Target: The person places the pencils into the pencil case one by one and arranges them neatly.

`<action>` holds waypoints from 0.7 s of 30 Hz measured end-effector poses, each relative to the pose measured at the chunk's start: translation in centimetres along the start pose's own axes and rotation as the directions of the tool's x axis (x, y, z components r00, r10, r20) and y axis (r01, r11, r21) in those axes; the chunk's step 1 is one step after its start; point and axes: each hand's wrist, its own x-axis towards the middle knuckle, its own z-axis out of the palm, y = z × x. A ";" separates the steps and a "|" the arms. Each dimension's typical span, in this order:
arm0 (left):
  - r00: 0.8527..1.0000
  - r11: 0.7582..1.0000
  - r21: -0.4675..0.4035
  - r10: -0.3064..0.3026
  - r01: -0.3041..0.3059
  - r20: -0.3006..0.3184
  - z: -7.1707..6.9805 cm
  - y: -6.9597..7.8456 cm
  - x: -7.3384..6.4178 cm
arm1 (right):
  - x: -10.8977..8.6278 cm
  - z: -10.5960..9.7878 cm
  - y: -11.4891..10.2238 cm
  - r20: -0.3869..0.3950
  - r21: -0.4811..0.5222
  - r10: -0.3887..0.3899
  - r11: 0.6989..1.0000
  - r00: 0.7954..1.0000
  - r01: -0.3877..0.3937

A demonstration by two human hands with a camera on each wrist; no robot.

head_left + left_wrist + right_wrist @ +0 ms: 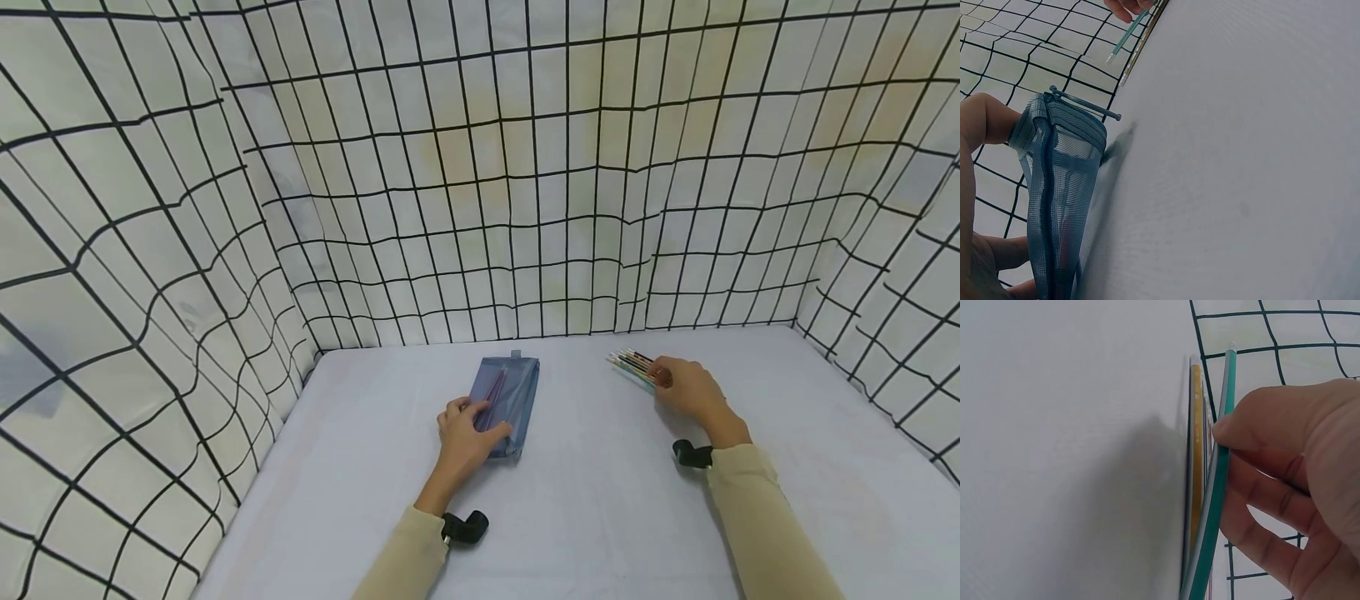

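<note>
A blue mesh zip pencil pouch lies on the table, with a reddish-purple pencil-like shape visible through it. My left hand grips it from above near its close end, thumb and fingers spread across it. The pouch's zipper runs along the edge nearest the left wrist camera. Over on the right, my right hand pinches a green pencil between thumb and fingers. Beside it on the table lie several more pencils, including a yellow one; the hand hides part of the bunch.
A white cloth covers the table. Behind and at both sides rise white curtains with a black grid pattern. Black wrist cameras are strapped at both sleeves.
</note>
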 end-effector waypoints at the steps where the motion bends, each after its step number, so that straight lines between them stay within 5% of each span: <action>1: 1.000 1.000 -0.001 0.000 0.000 0.000 0.0 0.0 0.0 | 0.0 0.0 0.0 -0.008 0.007 -0.006 1.000 1.000 0.006; 13: 1.000 1.000 -0.009 -0.003 0.003 0.003 -0.1 0.1 -0.1 | 0.0 -0.2 -0.2 -0.090 0.184 -0.019 0.982 0.996 0.036; 21: 1.000 1.000 -0.011 -0.009 0.009 0.005 -0.1 0.2 -0.1 | 0.0 -0.7 -1.1 -0.081 0.361 0.012 0.932 0.997 0.018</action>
